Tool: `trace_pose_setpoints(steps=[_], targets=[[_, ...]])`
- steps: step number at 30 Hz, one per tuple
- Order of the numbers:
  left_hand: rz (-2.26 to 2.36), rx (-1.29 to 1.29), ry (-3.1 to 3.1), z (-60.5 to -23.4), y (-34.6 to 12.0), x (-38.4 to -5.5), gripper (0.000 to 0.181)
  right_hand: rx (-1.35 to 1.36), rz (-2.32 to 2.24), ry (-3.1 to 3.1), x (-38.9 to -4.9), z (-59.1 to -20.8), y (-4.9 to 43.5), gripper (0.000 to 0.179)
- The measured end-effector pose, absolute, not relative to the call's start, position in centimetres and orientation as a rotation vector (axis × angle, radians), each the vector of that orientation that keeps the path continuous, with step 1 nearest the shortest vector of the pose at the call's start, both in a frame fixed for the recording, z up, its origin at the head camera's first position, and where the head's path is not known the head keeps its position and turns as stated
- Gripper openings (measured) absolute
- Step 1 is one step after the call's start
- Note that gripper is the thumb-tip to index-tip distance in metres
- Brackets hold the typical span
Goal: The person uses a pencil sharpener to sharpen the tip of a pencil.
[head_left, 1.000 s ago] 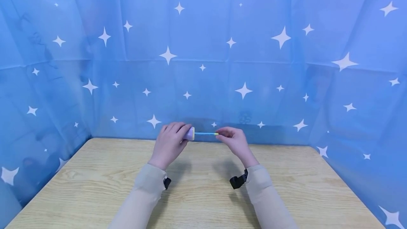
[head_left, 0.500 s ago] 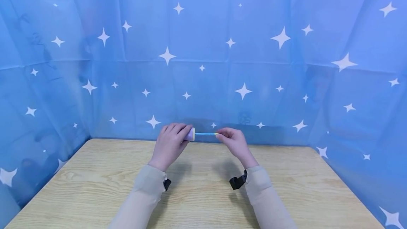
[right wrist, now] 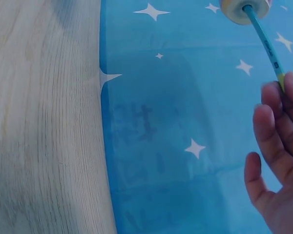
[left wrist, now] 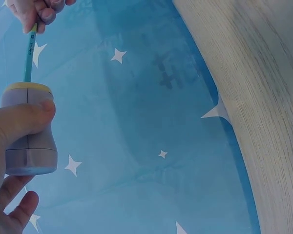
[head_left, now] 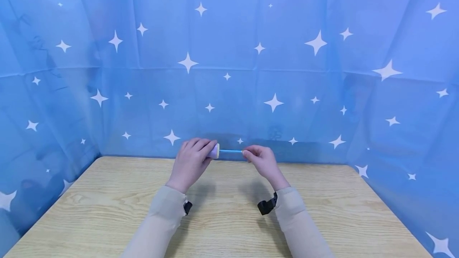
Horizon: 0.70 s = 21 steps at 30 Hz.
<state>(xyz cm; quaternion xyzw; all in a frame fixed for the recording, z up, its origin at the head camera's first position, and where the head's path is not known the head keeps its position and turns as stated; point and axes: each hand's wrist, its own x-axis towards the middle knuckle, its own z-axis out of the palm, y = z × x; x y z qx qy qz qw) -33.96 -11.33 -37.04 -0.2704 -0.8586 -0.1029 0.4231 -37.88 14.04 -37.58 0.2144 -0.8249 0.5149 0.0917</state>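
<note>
My left hand [head_left: 190,164] grips a purple pencil sharpener [head_left: 214,151] with a yellow rim, held sideways near the table's far edge. In the left wrist view the thumb lies across the sharpener [left wrist: 33,139]. A blue pencil [head_left: 230,151] sticks into the hole in the sharpener's end, so its tip is hidden. The right hand [head_left: 264,162] pinches the pencil's yellow end between thumb and fingers. In the right wrist view the pencil [right wrist: 264,41] enters the middle of the sharpener's round face [right wrist: 238,12], while the other fingers are loosely bent.
Below the forearms spreads a light wood-grain table [head_left: 222,218]. A blue cloth [head_left: 229,90] with white stars hangs behind it and along both sides. A black wrist camera [head_left: 266,206] sits at the right cuff.
The right fingers have shifted slightly on the pencil and now cover its yellow end in the head view. The left hand and sharpener stay nearly still.
</note>
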Motion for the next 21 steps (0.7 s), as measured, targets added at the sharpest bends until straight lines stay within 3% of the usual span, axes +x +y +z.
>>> trace_pose_setpoints(steps=[21], targets=[[-0.267,-0.687,-2.108,-37.07,-10.92,-33.91,0.048,0.569,1.564,-2.4,-37.66,-37.68,13.37,0.029]])
